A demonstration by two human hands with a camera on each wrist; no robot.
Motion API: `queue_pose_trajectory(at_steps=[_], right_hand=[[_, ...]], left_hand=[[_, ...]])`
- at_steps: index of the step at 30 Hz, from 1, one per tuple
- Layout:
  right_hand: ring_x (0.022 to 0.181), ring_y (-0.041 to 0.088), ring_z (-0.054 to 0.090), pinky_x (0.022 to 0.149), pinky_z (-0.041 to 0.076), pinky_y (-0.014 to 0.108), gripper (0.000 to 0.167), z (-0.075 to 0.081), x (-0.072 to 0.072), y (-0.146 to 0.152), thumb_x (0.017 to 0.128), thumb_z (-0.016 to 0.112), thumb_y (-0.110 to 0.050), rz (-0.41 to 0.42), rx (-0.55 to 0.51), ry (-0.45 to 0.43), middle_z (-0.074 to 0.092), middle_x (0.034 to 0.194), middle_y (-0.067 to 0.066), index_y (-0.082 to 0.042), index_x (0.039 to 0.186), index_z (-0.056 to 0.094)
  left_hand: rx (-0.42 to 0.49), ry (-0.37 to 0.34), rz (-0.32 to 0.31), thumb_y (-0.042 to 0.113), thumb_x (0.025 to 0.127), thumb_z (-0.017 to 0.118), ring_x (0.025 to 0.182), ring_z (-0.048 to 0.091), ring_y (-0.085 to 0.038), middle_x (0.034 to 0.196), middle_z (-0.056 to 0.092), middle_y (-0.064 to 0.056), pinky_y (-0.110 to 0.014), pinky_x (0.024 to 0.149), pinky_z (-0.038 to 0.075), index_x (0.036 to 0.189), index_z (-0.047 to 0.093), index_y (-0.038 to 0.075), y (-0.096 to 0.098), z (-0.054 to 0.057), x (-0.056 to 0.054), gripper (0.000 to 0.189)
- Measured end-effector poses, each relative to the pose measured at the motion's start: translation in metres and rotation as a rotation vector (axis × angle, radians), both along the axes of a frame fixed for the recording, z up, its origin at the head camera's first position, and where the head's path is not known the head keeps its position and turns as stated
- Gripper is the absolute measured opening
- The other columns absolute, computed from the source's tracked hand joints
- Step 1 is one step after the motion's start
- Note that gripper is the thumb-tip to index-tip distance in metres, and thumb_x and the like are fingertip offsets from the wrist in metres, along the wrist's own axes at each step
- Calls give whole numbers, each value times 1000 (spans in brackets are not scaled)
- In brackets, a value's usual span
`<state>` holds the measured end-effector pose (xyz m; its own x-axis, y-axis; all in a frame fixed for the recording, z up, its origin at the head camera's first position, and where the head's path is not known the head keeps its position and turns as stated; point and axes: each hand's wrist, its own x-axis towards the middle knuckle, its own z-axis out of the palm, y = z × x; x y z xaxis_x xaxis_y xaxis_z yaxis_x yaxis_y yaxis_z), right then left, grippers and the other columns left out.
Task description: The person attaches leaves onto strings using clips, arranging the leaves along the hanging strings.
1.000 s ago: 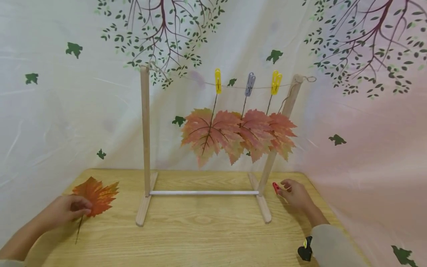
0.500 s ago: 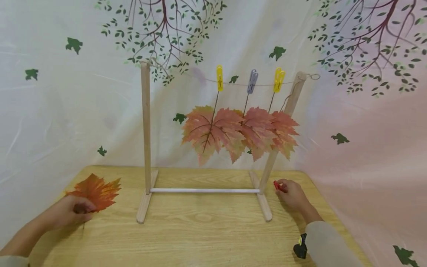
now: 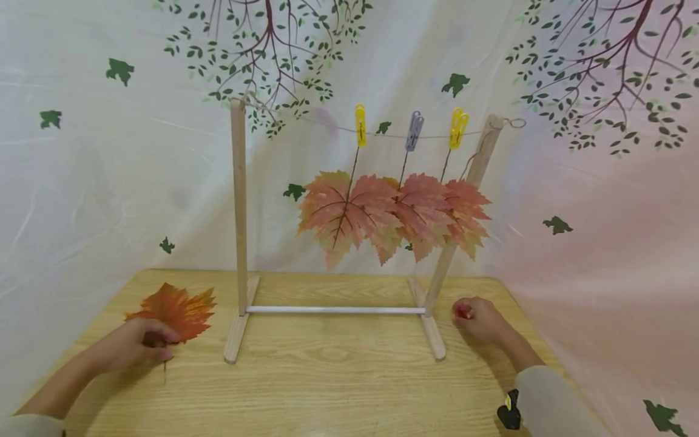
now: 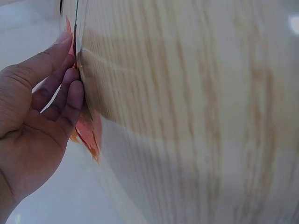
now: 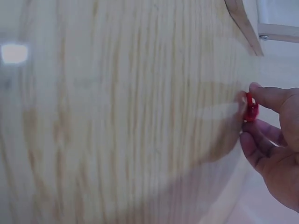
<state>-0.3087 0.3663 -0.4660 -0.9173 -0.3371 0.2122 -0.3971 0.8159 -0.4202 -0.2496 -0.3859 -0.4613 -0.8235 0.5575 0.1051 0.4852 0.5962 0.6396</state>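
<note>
At the table's left, my left hand (image 3: 133,345) pinches an orange artificial maple leaf (image 3: 185,309) near its base, the dark stem pointing toward me. In the left wrist view the leaf (image 4: 88,133) is seen edge-on behind the fingers, low over the wood. My right hand (image 3: 483,318) is at the table's right side, thumb and fingers around a small red clothespin (image 5: 251,108). In the head view the fingers largely cover the clothespin. Between the hands stands a wooden frame (image 3: 239,212) with a string tied across its posts.
Two yellow clothespins (image 3: 360,125) and a grey clothespin (image 3: 414,132) hold reddish leaves (image 3: 349,212) by their stems on the string, toward its right. A white rod (image 3: 335,310) joins the frame's feet low down. Behind hangs a cloth (image 3: 164,152) printed with trees.
My left hand has moved a little right with the maple leaf. The right fingers have closed around the red clothespin, which was more exposed before. The hanging leaves stay on the string.
</note>
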Motion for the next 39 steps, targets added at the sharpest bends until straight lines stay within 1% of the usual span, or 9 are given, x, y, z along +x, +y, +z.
queue_pose_trajectory(at_steps=[6, 10, 12, 17, 20, 27, 32, 36, 39], right_hand=[[85, 20, 62, 72, 53, 36, 14, 13, 2, 6, 88, 75, -2, 70, 19, -58, 68, 90, 1, -8, 101, 73], [92, 31, 66, 70, 56, 39, 31, 19, 1, 11, 81, 67, 10, 92, 32, -75, 71, 101, 12, -7, 106, 74], [92, 32, 66, 69, 56, 37, 40, 19, -1, 13, 76, 63, 15, 118, 46, -76, 71, 104, 14, -4, 108, 74], [85, 21, 62, 68, 54, 31, 46, 18, -5, 15, 71, 57, 22, 222, 110, -51, 71, 91, 3, -6, 104, 75], [76, 13, 56, 64, 50, 28, 40, 17, -7, 15, 74, 60, 21, 251, 123, -43, 67, 81, -3, -8, 99, 74], [71, 9, 54, 61, 46, 27, 17, 15, -6, 14, 84, 80, -2, 191, 127, -12, 66, 82, -2, -7, 100, 76], [70, 10, 44, 62, 40, 30, 19, 12, -3, 14, 84, 85, -17, 123, 169, 10, 53, 80, -2, -9, 98, 76], [75, 14, 50, 67, 46, 35, 19, 10, -3, 11, 83, 86, -18, 132, 159, 47, 57, 84, 0, -9, 96, 76], [79, 18, 57, 71, 51, 38, 20, 9, -3, 9, 84, 86, -16, 143, 119, 35, 63, 87, 1, -7, 98, 75]], left_hand=[[-10, 6, -33, 16, 88, 81, 85, 63, -1, 98, 72, 2, -24, 69, 56, 106, 74, 3, 5, 5, 1, 23], [7, 24, -100, 13, 88, 81, 86, 62, -2, 98, 71, 2, -24, 69, 55, 105, 75, 6, 2, 4, 0, 19], [16, 22, -133, 11, 89, 80, 84, 59, -2, 98, 70, 2, -23, 67, 52, 105, 75, 7, 2, 3, 0, 17], [25, 24, -166, 8, 88, 80, 75, 50, -5, 89, 63, 5, -23, 60, 45, 103, 77, 10, 5, 1, 0, 15], [15, 50, -165, 6, 87, 80, 73, 49, -6, 86, 60, 7, -23, 58, 43, 100, 77, 13, 8, 1, -1, 15], [12, 69, -176, 4, 87, 80, 73, 49, -3, 86, 63, 7, -23, 57, 44, 97, 77, 15, 14, 1, -1, 15], [11, 77, -181, 5, 87, 80, 74, 50, -2, 88, 64, 6, -23, 58, 44, 97, 77, 13, 16, -1, -3, 13], [18, 91, -178, 5, 86, 81, 76, 51, 0, 89, 65, 6, -23, 59, 45, 97, 77, 13, 19, -2, -2, 15], [17, 98, -196, 4, 85, 82, 76, 52, -1, 89, 65, 6, -23, 60, 45, 97, 77, 15, 21, -1, 0, 16]])
